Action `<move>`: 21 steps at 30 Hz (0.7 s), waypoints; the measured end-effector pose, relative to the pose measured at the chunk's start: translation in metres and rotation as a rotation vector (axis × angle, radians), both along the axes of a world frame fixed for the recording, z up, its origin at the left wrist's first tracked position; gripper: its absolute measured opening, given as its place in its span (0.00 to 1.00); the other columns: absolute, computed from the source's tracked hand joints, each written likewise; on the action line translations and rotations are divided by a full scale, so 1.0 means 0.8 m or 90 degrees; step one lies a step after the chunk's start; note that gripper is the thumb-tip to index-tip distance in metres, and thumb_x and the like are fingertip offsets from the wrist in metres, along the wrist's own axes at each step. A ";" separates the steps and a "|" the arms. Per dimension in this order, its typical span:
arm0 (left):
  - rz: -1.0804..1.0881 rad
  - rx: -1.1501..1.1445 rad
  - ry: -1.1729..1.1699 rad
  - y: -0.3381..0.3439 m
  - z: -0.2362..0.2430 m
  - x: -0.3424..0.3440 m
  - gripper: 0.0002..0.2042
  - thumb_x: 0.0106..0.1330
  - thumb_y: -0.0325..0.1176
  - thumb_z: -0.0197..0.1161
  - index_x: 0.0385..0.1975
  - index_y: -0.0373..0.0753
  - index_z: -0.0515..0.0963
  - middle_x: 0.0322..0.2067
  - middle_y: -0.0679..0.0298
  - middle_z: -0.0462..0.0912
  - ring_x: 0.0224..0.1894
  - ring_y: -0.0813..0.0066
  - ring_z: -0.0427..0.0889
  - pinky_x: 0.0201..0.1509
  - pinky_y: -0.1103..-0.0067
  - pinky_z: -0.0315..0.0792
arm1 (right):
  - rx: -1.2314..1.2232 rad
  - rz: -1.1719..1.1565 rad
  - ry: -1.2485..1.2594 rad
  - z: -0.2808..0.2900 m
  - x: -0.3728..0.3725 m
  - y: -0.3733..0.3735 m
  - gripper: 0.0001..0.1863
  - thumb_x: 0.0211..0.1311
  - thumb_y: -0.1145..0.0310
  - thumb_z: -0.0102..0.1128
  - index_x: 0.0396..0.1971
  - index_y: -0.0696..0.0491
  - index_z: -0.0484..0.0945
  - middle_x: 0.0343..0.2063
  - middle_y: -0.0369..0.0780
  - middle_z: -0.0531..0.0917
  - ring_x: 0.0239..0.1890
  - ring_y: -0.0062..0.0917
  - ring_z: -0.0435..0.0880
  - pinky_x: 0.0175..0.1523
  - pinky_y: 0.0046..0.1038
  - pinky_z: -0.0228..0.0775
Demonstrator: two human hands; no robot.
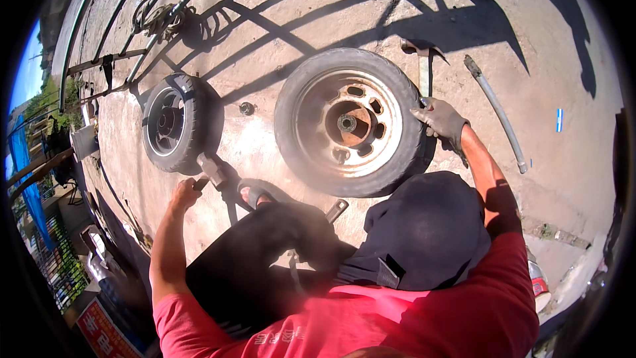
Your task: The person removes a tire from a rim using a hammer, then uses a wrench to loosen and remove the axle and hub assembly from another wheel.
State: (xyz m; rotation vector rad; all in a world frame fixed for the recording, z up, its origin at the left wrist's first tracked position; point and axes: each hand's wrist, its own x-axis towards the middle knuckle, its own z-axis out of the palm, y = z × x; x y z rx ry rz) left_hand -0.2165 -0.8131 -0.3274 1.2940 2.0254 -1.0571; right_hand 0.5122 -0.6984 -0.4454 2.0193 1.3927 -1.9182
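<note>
My left hand [184,193] is closed round the short dark handle of a hammer [212,171]. Its blocky head is raised beside the smaller wheel. A large wheel [310,159] lies flat in front of me, with a black tyre on a rusty, pale rim and a hub at its centre. On its right edge rests my right hand [442,119], in a grey glove, fingers curled against the tyre. Part of that grip is hidden. Just beyond the glove lies another hammer [424,69], its pale handle end close to my fingers.
A smaller wheel [192,122] stands tilted at left, near a small metal ring [247,108]. A metal rack [142,53] with coiled rope [159,20] is at far left. To the right lie a grey hose [493,103] and a blue stick [560,119]. A metal bar [337,211] lies near my legs.
</note>
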 end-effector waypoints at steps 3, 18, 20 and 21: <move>-0.107 0.070 0.102 -0.010 -0.006 -0.038 0.19 0.61 0.42 0.69 0.52 0.44 0.82 0.59 0.53 0.79 0.62 0.48 0.76 0.64 0.56 0.71 | 0.013 0.035 0.035 -0.020 -0.005 0.020 0.27 0.70 0.47 0.65 0.45 0.61 0.81 0.26 0.37 0.80 0.24 0.22 0.78 0.29 0.29 0.71; -0.084 0.467 -0.737 0.209 0.116 0.421 0.38 0.63 0.59 0.71 0.66 0.37 0.74 0.62 0.51 0.76 0.65 0.58 0.77 0.68 0.63 0.72 | 0.281 -0.017 0.368 0.159 -0.130 0.101 0.23 0.71 0.57 0.68 0.54 0.61 0.80 0.34 0.36 0.87 0.27 0.16 0.84 0.36 0.22 0.77; -0.194 0.518 -0.663 0.217 0.142 0.438 0.41 0.61 0.61 0.73 0.69 0.40 0.72 0.68 0.49 0.69 0.70 0.53 0.71 0.71 0.62 0.69 | 0.332 0.019 0.428 0.178 -0.172 0.120 0.24 0.70 0.58 0.68 0.57 0.59 0.80 0.41 0.39 0.87 0.34 0.18 0.86 0.39 0.22 0.77; -0.258 0.535 -0.609 0.218 0.149 0.444 0.42 0.60 0.61 0.73 0.70 0.42 0.71 0.70 0.49 0.66 0.72 0.51 0.69 0.72 0.61 0.67 | 0.332 -0.031 0.515 0.168 -0.197 0.128 0.17 0.67 0.58 0.69 0.49 0.53 0.84 0.34 0.36 0.86 0.36 0.17 0.81 0.43 0.24 0.75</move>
